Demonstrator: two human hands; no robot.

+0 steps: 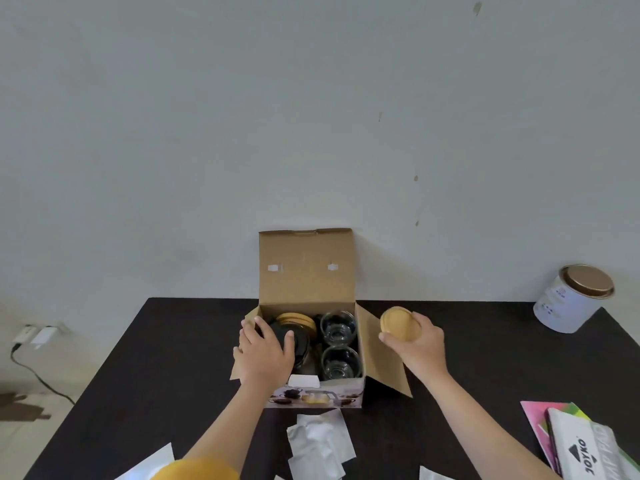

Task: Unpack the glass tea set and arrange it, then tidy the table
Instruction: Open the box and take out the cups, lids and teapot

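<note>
An open cardboard box [306, 271] stands at the middle of the dark table [173, 358], its lid flap upright against the wall. Inside on the right sit two glass cups [338, 327], one behind the other. On the left lies a dark glass teapot [300, 344], with more wooden coasters [297, 319] stacked behind it. My left hand [265, 351] reaches into the box's left side, fingers curved over the teapot. To the right of the box, above the table, my right hand [414, 344] grips a round wooden coaster [397, 323].
Crumpled white wrapping paper [320, 445] lies in front of the box, with more sheets at the near edge. A metal tin [571, 297] stands at the far right corner. A stack of colourful paper pads [581, 441] lies at the near right. A charger cable [31, 362] trails on the floor, left.
</note>
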